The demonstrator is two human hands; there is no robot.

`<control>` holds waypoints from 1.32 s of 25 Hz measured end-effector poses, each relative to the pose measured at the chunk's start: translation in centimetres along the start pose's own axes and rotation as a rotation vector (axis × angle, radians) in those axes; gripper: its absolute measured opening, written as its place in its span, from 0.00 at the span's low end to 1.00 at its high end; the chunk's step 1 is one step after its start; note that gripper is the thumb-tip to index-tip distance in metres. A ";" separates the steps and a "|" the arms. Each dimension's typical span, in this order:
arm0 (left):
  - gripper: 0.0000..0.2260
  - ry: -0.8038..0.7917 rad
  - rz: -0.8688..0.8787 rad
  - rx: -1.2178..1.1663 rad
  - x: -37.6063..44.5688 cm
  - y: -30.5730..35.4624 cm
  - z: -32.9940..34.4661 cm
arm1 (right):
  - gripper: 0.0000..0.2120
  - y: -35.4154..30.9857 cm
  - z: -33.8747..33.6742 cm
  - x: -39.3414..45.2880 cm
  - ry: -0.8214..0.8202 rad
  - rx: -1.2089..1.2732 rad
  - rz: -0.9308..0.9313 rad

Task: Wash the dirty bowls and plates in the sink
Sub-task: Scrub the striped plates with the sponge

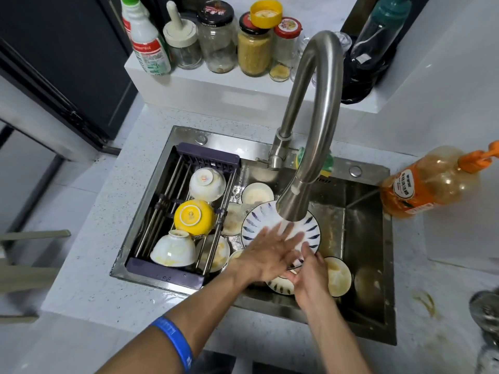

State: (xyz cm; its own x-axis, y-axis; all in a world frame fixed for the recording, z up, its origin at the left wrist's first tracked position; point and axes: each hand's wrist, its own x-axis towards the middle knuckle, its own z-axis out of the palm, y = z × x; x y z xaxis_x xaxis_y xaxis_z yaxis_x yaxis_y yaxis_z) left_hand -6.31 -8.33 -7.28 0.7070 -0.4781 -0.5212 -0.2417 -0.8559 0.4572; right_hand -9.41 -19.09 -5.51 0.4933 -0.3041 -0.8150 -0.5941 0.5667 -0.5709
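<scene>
Plate: We see a white plate with blue dashes (253, 220) lying in the sink (361, 238), middle of the frame, right under the tap (310, 125) with water running on it.
Left hand: Our left hand (270, 252) spreads flat over the plate's lower half, fingers straight, gripping nothing.
Right hand: Our right hand (307, 273) sits just beside the left, lower right of the plate, fingers extended and loose; we cannot tell whether it touches the plate's rim or the second patterned dish (280, 286) below it.
Handling: We judge the plate stiff, breakable ceramic, moderately heavy, and slippery while wet; the rim, pinched on opposite edges with thumbs on top, looks the safest hold.
Other dirty dishes: Small pale saucers (256, 194) lie around the plate, and a stained bowl (339, 276) stands right of the hands.
Rack: At the sink's left, a dark rack (189, 155) holds a yellow bowl (194, 217) and two white bowls (208, 184), all upside down.
Surroundings: An orange soap bottle (432, 182) stands on the counter at right; jars (216, 36) line the shelf at top.
Hidden: The hands and tap cover much of the plate; motion blur smears the fingers; the dishes beneath the rack are only partly visible, so we cannot count what remains.
</scene>
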 end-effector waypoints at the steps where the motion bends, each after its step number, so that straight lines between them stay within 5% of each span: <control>1: 0.25 0.020 -0.028 0.027 0.1 -0.7 -0.1 | 0.11 -0.1 -0.1 0.1 0.003 0.017 0.005; 4: 0.28 0.075 -0.035 0.102 -0.1 -1.5 -0.1 | 0.12 -0.3 0.3 -0.1 -0.006 0.001 0.003; 7: 0.27 0.527 -0.023 -0.085 -0.1 -3.0 1.6 | 0.12 -1.0 0.3 0.1 -0.028 0.089 -0.023; 9: 0.26 0.770 -0.212 -0.741 0.3 -3.2 1.7 | 0.10 -1.5 0.2 -0.6 -0.029 0.038 -0.082; 11: 0.17 0.708 -0.488 -1.457 1.2 -2.5 0.9 | 0.09 -1.6 0.3 -1.3 -0.044 -0.023 -0.184; 15: 0.11 0.477 -0.619 -1.968 2.0 -1.9 0.3 | 0.10 -2.2 0.2 -0.9 -0.031 0.097 -0.190; 20: 0.09 0.506 -0.506 -1.838 0.3 -1.9 -1.1 | 0.12 -1.1 -0.3 2.2 0.000 0.095 0.097; 25: 0.14 0.509 -0.415 -1.461 -1.4 -3.5 -1.5 | 0.03 -0.8 0.4 3.5 0.066 -0.153 -0.078; 30: 0.16 0.426 -0.414 -1.778 -1.7 -2.9 -1.7 | 0.02 -3.1 -0.4 3.3 0.046 -0.481 -0.086; 33: 0.16 0.338 -0.457 -2.105 -1.2 -2.8 0.0 | 0.02 -5.4 -1.1 2.4 -0.048 -0.430 -0.093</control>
State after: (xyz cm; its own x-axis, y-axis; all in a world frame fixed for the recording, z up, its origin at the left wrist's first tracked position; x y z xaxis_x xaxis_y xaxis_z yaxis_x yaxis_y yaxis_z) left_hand -6.52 -5.31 -7.94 0.6029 -0.1164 -0.7893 0.6443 0.6544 0.3957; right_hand -5.72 -23.72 -4.47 0.5806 -0.2968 -0.7582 -0.7509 0.1648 -0.6395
